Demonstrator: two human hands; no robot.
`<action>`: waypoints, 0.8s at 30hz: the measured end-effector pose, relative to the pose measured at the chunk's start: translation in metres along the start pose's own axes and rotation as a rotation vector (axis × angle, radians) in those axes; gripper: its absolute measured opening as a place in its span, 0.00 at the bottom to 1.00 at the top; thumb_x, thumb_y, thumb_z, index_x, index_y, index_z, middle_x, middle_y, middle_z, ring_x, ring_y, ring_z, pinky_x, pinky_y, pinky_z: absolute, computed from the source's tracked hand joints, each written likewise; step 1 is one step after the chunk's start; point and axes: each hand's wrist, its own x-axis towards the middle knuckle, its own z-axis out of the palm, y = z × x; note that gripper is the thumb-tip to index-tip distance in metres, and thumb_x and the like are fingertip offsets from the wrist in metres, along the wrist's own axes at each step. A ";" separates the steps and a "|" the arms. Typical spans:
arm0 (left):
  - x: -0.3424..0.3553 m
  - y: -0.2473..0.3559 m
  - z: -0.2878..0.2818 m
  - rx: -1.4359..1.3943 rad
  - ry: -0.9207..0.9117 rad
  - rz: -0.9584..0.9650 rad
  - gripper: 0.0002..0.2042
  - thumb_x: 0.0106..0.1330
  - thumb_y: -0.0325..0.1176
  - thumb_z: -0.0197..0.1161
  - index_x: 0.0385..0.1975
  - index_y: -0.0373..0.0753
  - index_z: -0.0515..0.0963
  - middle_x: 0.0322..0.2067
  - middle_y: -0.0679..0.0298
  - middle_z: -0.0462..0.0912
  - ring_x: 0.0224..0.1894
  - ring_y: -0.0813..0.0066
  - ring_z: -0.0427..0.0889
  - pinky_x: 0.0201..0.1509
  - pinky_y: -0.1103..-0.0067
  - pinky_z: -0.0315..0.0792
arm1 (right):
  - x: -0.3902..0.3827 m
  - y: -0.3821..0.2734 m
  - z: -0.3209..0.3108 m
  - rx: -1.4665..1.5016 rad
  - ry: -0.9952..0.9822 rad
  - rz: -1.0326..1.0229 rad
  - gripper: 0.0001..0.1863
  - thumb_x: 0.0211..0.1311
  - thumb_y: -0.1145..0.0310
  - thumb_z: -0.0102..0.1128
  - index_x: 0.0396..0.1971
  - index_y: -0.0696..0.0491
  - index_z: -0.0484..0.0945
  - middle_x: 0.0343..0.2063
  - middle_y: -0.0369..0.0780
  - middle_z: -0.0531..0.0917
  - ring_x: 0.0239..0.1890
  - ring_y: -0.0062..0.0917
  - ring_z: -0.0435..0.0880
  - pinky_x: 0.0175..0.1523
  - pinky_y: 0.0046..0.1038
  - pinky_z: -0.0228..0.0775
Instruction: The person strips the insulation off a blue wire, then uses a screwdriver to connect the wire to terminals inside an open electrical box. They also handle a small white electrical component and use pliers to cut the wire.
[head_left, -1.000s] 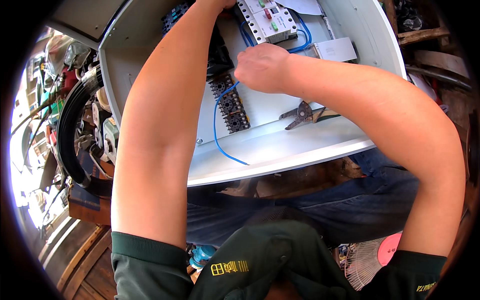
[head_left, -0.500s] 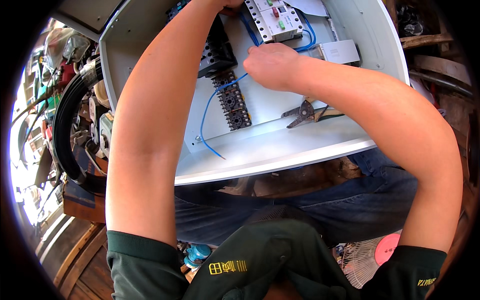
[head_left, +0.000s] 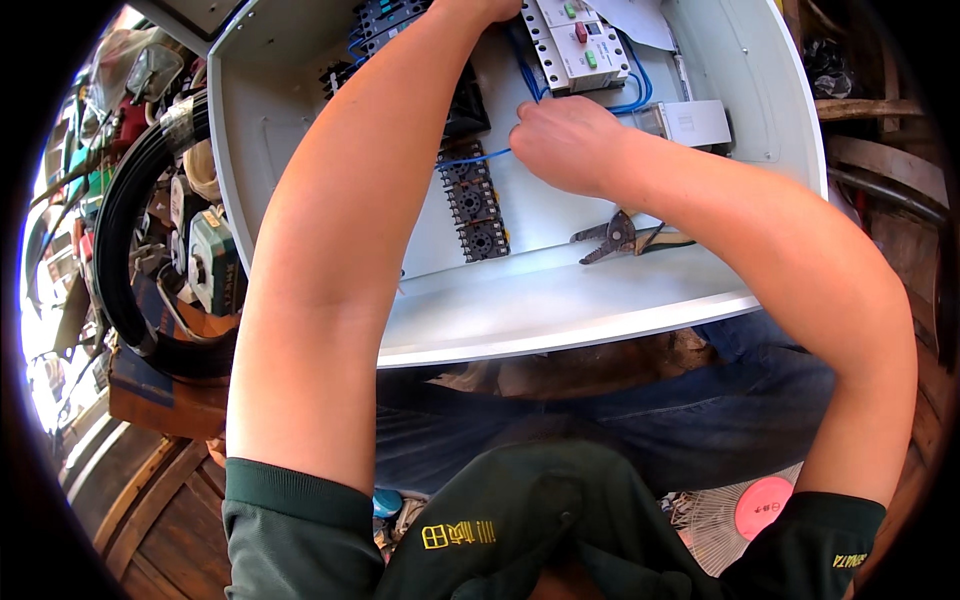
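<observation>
My right hand (head_left: 565, 142) is closed around a blue wire (head_left: 482, 159) inside a white metal enclosure (head_left: 560, 340). The wire runs leftward from my fingers, over a row of black relay sockets (head_left: 472, 205), and passes behind my left forearm. Just above my right hand sits a white circuit breaker (head_left: 575, 62) with green and red buttons. My left hand (head_left: 492, 8) reaches the top edge beside that breaker; its fingers are cut off from view. Wire strippers (head_left: 618, 237) lie with jaws apart below my right wrist.
Black contactors (head_left: 390, 20) are mounted at the upper left. A white box-shaped part (head_left: 697, 122) lies to the right. Outside the enclosure stand a coil of black cable (head_left: 125, 235) on the left and a fan (head_left: 735, 515) at the lower right.
The view has shifted, so the enclosure and its parts appear slightly farther right. The blue wire's loose end, visible earlier, is now hidden by my left forearm. My right hand still grips the wire.
</observation>
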 end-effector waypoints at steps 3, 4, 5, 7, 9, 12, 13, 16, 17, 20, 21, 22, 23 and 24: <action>-0.019 0.015 -0.021 0.036 -0.089 -0.003 0.11 0.57 0.26 0.62 0.36 0.29 0.86 0.38 0.41 0.86 0.46 0.49 0.87 0.50 0.64 0.82 | -0.002 0.004 0.007 0.046 0.079 0.053 0.09 0.60 0.77 0.56 0.32 0.56 0.86 0.33 0.48 0.87 0.39 0.44 0.88 0.45 0.40 0.82; -0.035 0.021 -0.039 0.086 -0.085 0.097 0.11 0.57 0.26 0.62 0.36 0.29 0.86 0.38 0.41 0.86 0.45 0.49 0.88 0.49 0.63 0.82 | -0.002 0.005 0.008 0.077 0.062 0.100 0.09 0.60 0.77 0.56 0.32 0.57 0.86 0.34 0.49 0.87 0.40 0.44 0.88 0.45 0.41 0.82; -0.053 0.027 -0.056 0.138 -0.079 0.196 0.11 0.58 0.27 0.63 0.36 0.29 0.86 0.37 0.42 0.86 0.44 0.49 0.88 0.48 0.62 0.82 | -0.002 0.005 0.009 0.109 0.047 0.147 0.09 0.59 0.77 0.56 0.32 0.57 0.86 0.34 0.50 0.87 0.40 0.45 0.88 0.45 0.41 0.81; -0.105 0.029 -0.089 0.142 -0.123 0.261 0.10 0.58 0.28 0.64 0.36 0.30 0.87 0.36 0.43 0.87 0.42 0.50 0.89 0.47 0.62 0.82 | 0.000 0.005 0.011 0.117 0.064 0.131 0.08 0.61 0.75 0.57 0.33 0.58 0.86 0.36 0.50 0.86 0.41 0.46 0.87 0.45 0.42 0.81; -0.160 0.023 -0.104 0.062 -0.229 0.329 0.08 0.62 0.31 0.66 0.35 0.32 0.85 0.33 0.48 0.87 0.38 0.52 0.88 0.43 0.63 0.82 | -0.002 0.008 0.014 0.130 0.080 0.131 0.08 0.63 0.72 0.58 0.33 0.59 0.86 0.37 0.50 0.86 0.41 0.47 0.87 0.45 0.42 0.80; -0.229 -0.009 -0.100 0.167 -0.275 0.460 0.09 0.66 0.35 0.67 0.34 0.35 0.82 0.25 0.51 0.85 0.34 0.52 0.87 0.36 0.64 0.81 | -0.007 0.010 0.011 0.129 0.100 0.127 0.10 0.65 0.68 0.60 0.32 0.59 0.85 0.37 0.50 0.85 0.41 0.47 0.86 0.46 0.42 0.80; -0.239 -0.022 -0.091 0.171 -0.289 0.428 0.09 0.66 0.36 0.67 0.34 0.35 0.81 0.24 0.51 0.84 0.33 0.52 0.87 0.34 0.64 0.81 | -0.006 0.009 0.012 0.118 0.102 0.120 0.11 0.66 0.66 0.61 0.32 0.59 0.85 0.37 0.49 0.85 0.41 0.47 0.86 0.46 0.43 0.80; -0.254 -0.044 -0.064 0.146 -0.293 0.335 0.10 0.67 0.37 0.66 0.33 0.35 0.80 0.22 0.52 0.83 0.29 0.51 0.86 0.31 0.62 0.80 | -0.004 0.010 0.013 0.098 0.100 0.105 0.12 0.66 0.65 0.60 0.31 0.59 0.85 0.36 0.49 0.85 0.40 0.47 0.86 0.46 0.43 0.80; -0.252 -0.048 -0.059 0.114 -0.274 0.301 0.10 0.68 0.37 0.65 0.32 0.35 0.79 0.22 0.52 0.83 0.28 0.50 0.85 0.30 0.62 0.79 | -0.004 0.009 0.013 0.089 0.102 0.098 0.12 0.67 0.65 0.60 0.31 0.59 0.85 0.36 0.49 0.85 0.40 0.47 0.86 0.46 0.43 0.80; -0.247 -0.052 -0.048 0.042 -0.172 0.273 0.10 0.69 0.35 0.63 0.31 0.35 0.77 0.22 0.53 0.83 0.24 0.49 0.84 0.28 0.61 0.78 | -0.006 0.010 0.016 0.085 0.120 0.100 0.12 0.66 0.65 0.60 0.33 0.59 0.84 0.36 0.48 0.85 0.41 0.47 0.86 0.47 0.43 0.80; -0.246 -0.052 -0.045 0.022 -0.129 0.274 0.10 0.69 0.34 0.63 0.30 0.34 0.76 0.21 0.53 0.83 0.23 0.49 0.83 0.28 0.61 0.78 | -0.007 0.010 0.016 0.087 0.128 0.105 0.11 0.66 0.65 0.60 0.33 0.58 0.84 0.36 0.48 0.86 0.41 0.47 0.86 0.47 0.44 0.80; -0.247 -0.053 -0.041 0.022 -0.118 0.281 0.09 0.69 0.34 0.62 0.30 0.34 0.76 0.21 0.53 0.83 0.23 0.49 0.84 0.27 0.61 0.78 | -0.006 0.011 0.012 0.091 0.080 0.110 0.11 0.66 0.65 0.60 0.34 0.58 0.84 0.36 0.48 0.86 0.41 0.46 0.86 0.47 0.44 0.80; -0.249 -0.054 -0.036 0.023 -0.106 0.288 0.09 0.69 0.33 0.62 0.30 0.34 0.75 0.21 0.53 0.83 0.23 0.49 0.84 0.27 0.61 0.78 | -0.005 0.014 0.006 0.095 0.032 0.115 0.10 0.65 0.65 0.60 0.35 0.58 0.84 0.35 0.48 0.86 0.42 0.46 0.86 0.48 0.44 0.80; -0.250 -0.056 -0.032 0.024 -0.094 0.294 0.09 0.68 0.32 0.62 0.30 0.34 0.75 0.21 0.53 0.83 0.24 0.50 0.84 0.27 0.61 0.78 | -0.004 0.017 -0.001 0.098 -0.016 0.120 0.10 0.65 0.66 0.60 0.36 0.57 0.84 0.35 0.48 0.86 0.42 0.45 0.86 0.48 0.44 0.79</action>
